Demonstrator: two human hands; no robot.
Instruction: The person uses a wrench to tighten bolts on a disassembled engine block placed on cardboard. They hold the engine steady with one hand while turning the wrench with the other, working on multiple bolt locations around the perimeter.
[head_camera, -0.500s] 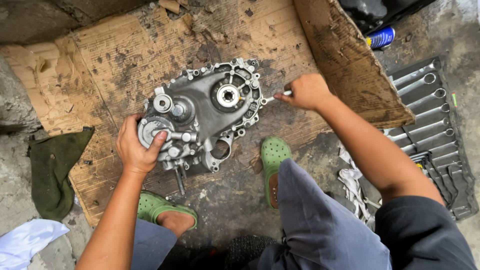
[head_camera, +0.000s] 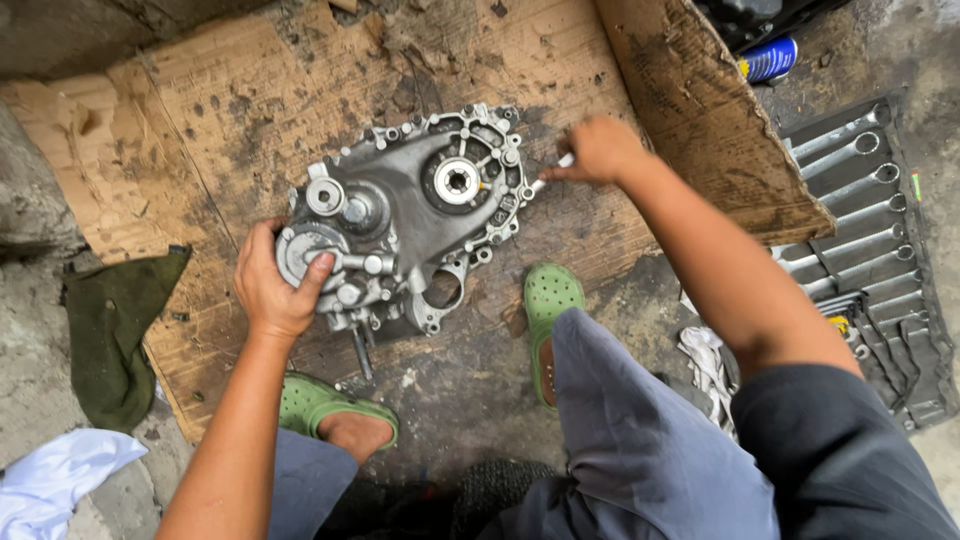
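A grey metal gearbox casing (head_camera: 405, 215) lies flat on stained brown cardboard (head_camera: 250, 110). My left hand (head_camera: 275, 285) grips its lower left end, fingers wrapped over a round silver part. My right hand (head_camera: 600, 150) is closed on a thin silver tool (head_camera: 545, 180) whose tip touches the casing's right rim. A round bearing (head_camera: 458, 182) shows in the casing's upper middle. A short shaft (head_camera: 360, 352) sticks out below the casing.
My feet in green clogs (head_camera: 548, 305) rest below the casing. A set of wrenches in a dark roll (head_camera: 865, 230) lies at right. A blue can (head_camera: 768, 58) sits top right. A green cloth (head_camera: 120, 320) and a white cloth (head_camera: 55, 475) lie left.
My right hand has shifted slightly with the tool along the casing's right rim. My left hand keeps its hold on the casing.
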